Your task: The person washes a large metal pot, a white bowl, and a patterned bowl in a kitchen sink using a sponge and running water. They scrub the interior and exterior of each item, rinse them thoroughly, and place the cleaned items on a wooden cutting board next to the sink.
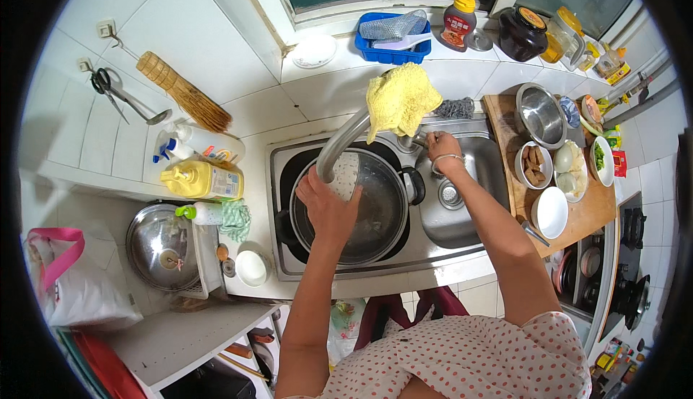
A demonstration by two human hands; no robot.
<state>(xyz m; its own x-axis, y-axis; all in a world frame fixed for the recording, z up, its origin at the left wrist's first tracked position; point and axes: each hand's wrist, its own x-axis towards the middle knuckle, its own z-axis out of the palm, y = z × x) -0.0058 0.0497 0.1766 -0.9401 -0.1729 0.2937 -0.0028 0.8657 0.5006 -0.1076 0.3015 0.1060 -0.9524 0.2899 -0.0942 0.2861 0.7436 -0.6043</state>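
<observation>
My left hand [328,204] holds a pale speckled bowl [345,176] under the mouth of the metal faucet [346,138]. Below it, a large two-handled metal pot [379,231] stands in the left basin of the sink. My right hand [445,152] grips the faucet's lever beside the right basin [476,182], where a drain strainer shows. A yellow cloth [403,101] is draped over the faucet's arch. Whether water runs is hard to tell.
At right, a wooden cutting board [584,212] bears a steel bowl [541,116], white bowls and food. Bottles and a green cloth [235,220] stand left of the sink, near a white bowl [252,268]. A blue basket [392,56] and jars line the sill.
</observation>
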